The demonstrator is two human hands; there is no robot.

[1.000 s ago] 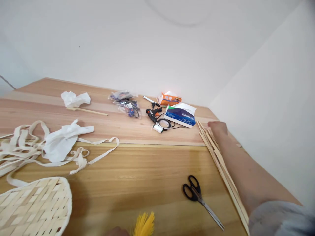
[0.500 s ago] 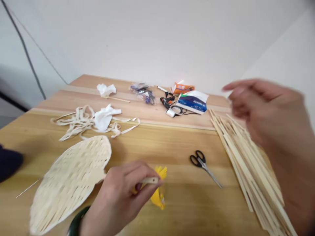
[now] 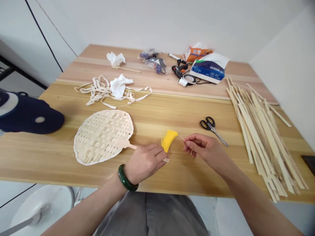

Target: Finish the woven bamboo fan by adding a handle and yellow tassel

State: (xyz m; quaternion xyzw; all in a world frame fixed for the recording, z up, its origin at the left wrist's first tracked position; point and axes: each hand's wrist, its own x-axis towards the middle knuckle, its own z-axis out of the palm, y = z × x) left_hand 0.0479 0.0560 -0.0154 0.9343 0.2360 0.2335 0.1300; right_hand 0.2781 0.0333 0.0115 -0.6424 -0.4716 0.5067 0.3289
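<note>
A woven bamboo fan (image 3: 103,136) lies flat on the wooden table (image 3: 157,108). My left hand (image 3: 145,162), with a green bangle on the wrist, is closed over the fan's handle near the front edge. A yellow tassel (image 3: 168,139) sits just above that hand, at the handle's end. My right hand (image 3: 205,150) pinches a thin pale thread or sliver that points toward the tassel.
Black scissors (image 3: 211,126) lie to the right of my hands. A heap of bamboo strips (image 3: 261,131) fills the table's right side. Loose white strips and tissue (image 3: 113,90) lie behind the fan. A glue gun, tape and packets (image 3: 194,67) sit at the back. A dark cap (image 3: 27,113) rests at the left.
The view has tilted down and pulled back. My right hand came from over the bamboo strips down to the tassel and pinched a thread. The fan now lies flatter, handle under my left hand.
</note>
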